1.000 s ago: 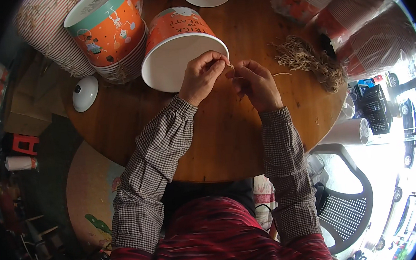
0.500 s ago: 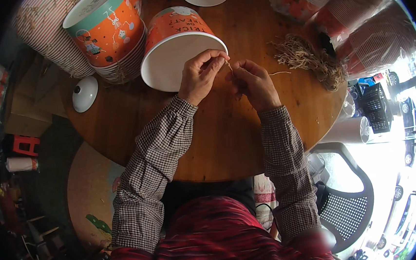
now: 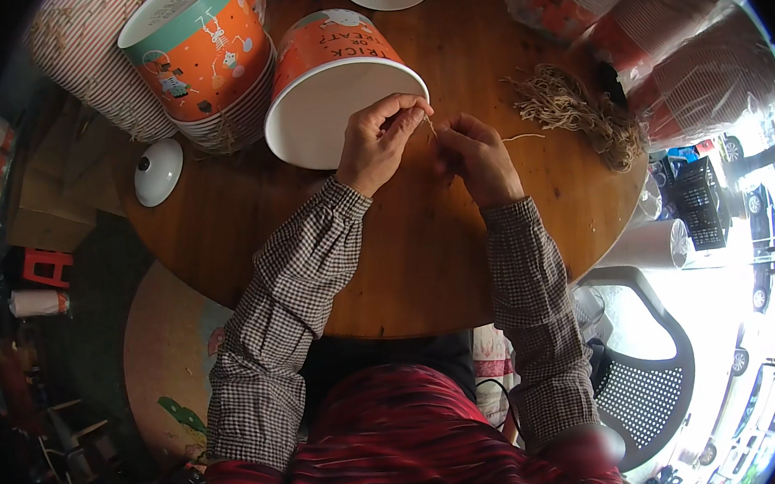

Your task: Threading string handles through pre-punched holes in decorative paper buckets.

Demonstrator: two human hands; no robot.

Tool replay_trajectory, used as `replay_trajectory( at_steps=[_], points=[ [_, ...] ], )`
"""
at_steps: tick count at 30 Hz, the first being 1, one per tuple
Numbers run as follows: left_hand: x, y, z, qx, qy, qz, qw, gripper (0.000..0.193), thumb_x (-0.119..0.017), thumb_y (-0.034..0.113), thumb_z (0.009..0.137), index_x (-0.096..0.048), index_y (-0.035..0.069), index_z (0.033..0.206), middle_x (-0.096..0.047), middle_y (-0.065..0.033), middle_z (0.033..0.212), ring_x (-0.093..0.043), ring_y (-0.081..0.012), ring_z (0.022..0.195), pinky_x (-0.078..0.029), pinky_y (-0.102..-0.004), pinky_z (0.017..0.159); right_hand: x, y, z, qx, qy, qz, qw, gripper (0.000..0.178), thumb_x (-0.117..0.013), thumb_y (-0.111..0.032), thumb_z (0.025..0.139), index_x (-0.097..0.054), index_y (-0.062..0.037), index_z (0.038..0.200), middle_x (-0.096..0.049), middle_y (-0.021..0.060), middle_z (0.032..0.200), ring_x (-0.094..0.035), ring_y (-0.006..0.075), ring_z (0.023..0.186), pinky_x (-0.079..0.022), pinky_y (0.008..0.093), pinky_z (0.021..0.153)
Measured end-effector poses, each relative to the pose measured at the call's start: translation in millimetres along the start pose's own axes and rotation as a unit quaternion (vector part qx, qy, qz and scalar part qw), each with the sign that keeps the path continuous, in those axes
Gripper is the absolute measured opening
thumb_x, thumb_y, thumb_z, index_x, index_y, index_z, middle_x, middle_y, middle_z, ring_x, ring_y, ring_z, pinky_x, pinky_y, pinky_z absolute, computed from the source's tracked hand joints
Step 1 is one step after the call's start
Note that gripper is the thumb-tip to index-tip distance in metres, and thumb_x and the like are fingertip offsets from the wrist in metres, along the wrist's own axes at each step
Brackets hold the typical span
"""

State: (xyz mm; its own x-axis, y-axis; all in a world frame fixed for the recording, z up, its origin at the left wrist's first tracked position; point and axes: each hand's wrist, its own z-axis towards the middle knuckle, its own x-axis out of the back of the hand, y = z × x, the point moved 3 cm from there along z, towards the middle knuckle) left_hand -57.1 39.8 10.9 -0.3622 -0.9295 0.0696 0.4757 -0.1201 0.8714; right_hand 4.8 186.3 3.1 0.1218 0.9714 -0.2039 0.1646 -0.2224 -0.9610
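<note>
An orange paper bucket (image 3: 310, 50) with dark lettering lies on its side on the wooden table, its white mouth facing me. In front of the right part of that mouth, my left hand (image 3: 375, 146) pinches a thin beige twine (image 3: 430, 125) between thumb and forefinger, close to the rim. My right hand (image 3: 485, 163) is closed on the same twine just to the right; its lower fingers are shadowed and blurred. Whether the twine passes through the bucket's wall I cannot tell. Further right lies a loose bundle of beige twine (image 3: 583, 119), with one strand reaching toward my right hand.
Stacked orange and teal buckets (image 3: 205, 61) stand at the far left, beside more striped stacks (image 3: 101, 69). A white lid (image 3: 160, 173) with a dark knob rests near the left table edge (image 3: 156, 247). Plastic-wrapped stacks (image 3: 702, 72) fill the far right. A grey chair (image 3: 645, 395) stands at right.
The bucket and my left hand sit very slightly further right in view. My right fingers have shifted a little on the twine and are more blurred.
</note>
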Motion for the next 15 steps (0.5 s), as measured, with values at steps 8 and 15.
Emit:
replay_trajectory(
  at_steps=[8, 15],
  points=[
    [-0.6, -0.4, -4.2, -0.026, 0.013, 0.035, 0.999, 0.006, -0.06, 0.007, 0.09, -0.065, 0.002, 0.089, -0.067, -0.0055, 0.083, -0.064, -0.0152, 0.077, -0.052, -0.0276, 0.07, 4.4, 6.4, 3.9, -0.009, 0.068, -0.04, 0.997, 0.014, -0.06, -0.016, 0.088, -0.055, -0.0029, 0.087, -0.06, 0.0041, 0.07, -0.057, 0.0109, 0.053, -0.045, 0.0236, 0.045],
    [7.5, -2.2, -5.8, -0.027, 0.055, 0.065, 0.996, 0.008, -0.061, 0.009, 0.09, -0.066, 0.003, 0.091, -0.067, -0.0061, 0.084, -0.064, -0.0153, 0.077, -0.05, -0.027, 0.068, 3.7, 1.6, 3.8, 0.043, 0.042, -0.026, 0.998, 0.014, -0.06, -0.014, 0.089, -0.054, -0.0019, 0.086, -0.059, 0.0047, 0.069, -0.056, 0.0111, 0.053, -0.045, 0.024, 0.044]
  ],
)
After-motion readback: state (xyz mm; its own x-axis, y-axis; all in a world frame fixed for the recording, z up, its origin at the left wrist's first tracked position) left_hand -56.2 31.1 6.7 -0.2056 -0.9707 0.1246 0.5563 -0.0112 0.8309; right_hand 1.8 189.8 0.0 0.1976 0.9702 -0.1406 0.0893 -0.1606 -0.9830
